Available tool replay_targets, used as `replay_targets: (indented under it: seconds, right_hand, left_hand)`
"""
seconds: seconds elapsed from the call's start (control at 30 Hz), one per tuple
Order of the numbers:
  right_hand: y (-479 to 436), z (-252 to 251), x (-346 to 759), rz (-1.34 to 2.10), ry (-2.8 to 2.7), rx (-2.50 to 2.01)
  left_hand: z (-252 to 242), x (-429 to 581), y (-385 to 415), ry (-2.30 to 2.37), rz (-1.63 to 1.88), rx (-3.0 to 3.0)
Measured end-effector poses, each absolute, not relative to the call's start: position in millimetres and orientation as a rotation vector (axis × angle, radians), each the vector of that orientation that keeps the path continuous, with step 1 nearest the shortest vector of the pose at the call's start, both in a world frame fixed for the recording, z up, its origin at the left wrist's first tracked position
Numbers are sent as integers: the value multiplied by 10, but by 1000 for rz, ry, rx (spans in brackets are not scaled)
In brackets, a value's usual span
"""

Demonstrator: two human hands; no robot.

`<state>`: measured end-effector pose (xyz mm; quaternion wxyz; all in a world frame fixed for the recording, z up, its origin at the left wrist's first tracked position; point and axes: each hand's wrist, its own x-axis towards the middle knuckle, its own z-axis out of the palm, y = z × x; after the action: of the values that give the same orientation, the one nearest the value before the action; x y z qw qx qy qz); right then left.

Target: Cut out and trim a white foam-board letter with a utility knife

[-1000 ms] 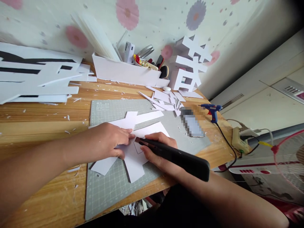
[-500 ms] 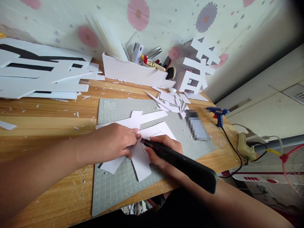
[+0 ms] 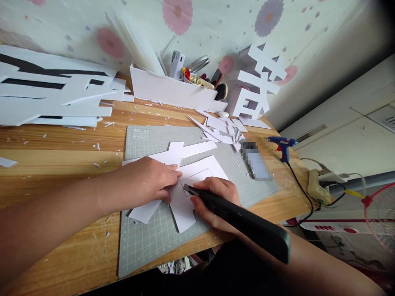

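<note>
A white foam board cutout (image 3: 182,220) with a pencilled rectangle lies on the grey cutting mat (image 3: 135,255). Pressing down on its left part is my left hand (image 3: 156,179), fingers stretched out and holding nothing. My right hand (image 3: 216,201) grips a black utility knife (image 3: 247,226). Its blade tip is at the left side of the drawn rectangle; I cannot tell how deep it sits in the board. The knife's long handle slants down to the right over my wrist.
White offcuts (image 3: 219,127) and a pixelated phone-like object (image 3: 257,162) lie on the mat's right side. Behind stand a white organizer box (image 3: 169,90) and a white foam character (image 3: 253,90). Stacked boards (image 3: 55,96) sit left. A blue glue gun (image 3: 284,146) lies right, its cord trailing.
The knife blade has shifted slightly down and away from my left fingertips, and the handle's end has swung lower right. My left hand stays on the board.
</note>
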<state>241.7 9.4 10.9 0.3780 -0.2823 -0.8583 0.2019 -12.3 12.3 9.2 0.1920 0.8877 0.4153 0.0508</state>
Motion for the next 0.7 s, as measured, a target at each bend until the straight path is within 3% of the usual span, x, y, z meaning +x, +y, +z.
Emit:
replay_targets:
  seconds: [0.7]
  right_hand:
    - [42, 107, 2382, 619, -2063, -846]
  left_hand:
    - [6, -178, 113, 1053, 315, 2603]
